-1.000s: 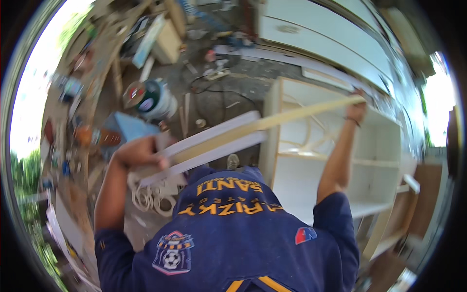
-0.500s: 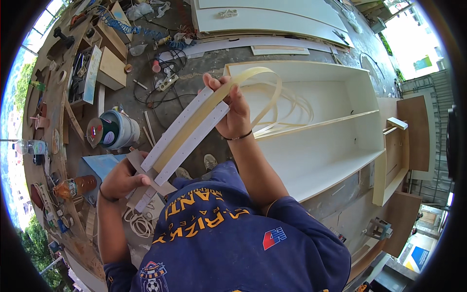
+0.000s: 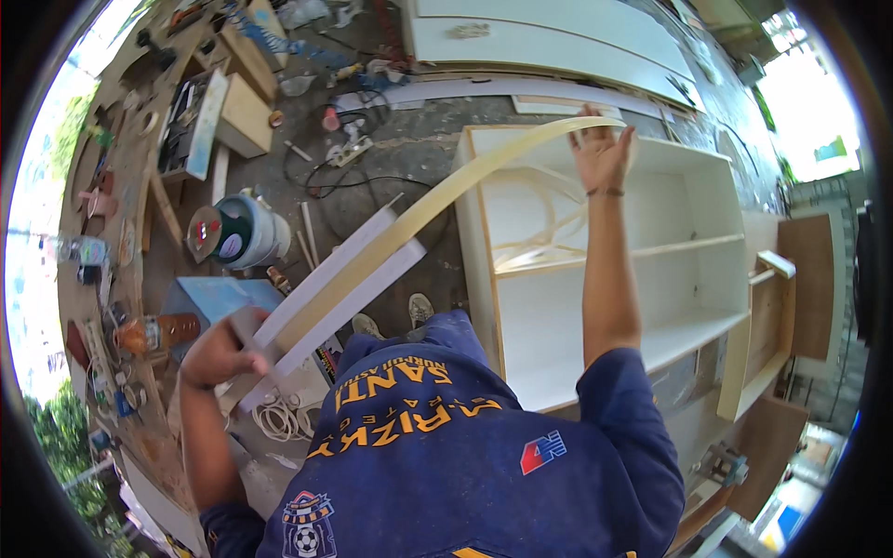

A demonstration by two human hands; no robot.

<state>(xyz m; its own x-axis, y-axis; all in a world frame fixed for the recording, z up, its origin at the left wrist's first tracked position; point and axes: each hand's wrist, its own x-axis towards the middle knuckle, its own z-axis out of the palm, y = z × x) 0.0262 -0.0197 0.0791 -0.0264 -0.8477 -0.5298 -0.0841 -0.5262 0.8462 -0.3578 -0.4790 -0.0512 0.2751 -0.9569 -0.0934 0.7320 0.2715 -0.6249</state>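
My left hand (image 3: 223, 355) is closed around the lower end of a long white holder (image 3: 367, 286), two pale rails with a channel between them. A thin flat crosspiece (image 3: 249, 333) sits beside its thumb. A flexible yellowish edging strip (image 3: 446, 191) lies along the channel and runs up to the right, arching over the white cabinet. My right hand (image 3: 603, 160) is raised at the strip's arch, palm showing and fingers spread, with the strip passing across the fingers. Loose loops of the strip (image 3: 549, 228) hang down into the cabinet.
The white open cabinet (image 3: 614, 325) lies on the floor to the right, divided by a shelf. Left are a cluttered workbench (image 3: 130, 195), a bucket (image 3: 270, 232) and an orange-brown bottle (image 3: 158, 333). Cables (image 3: 349, 153) and white panels (image 3: 558, 42) lie on the far floor.
My right hand has moved right and farther away along the strip, from the holder's upper end, and its fingers have spread. The strip is drawn out longer. My left hand keeps the holder.
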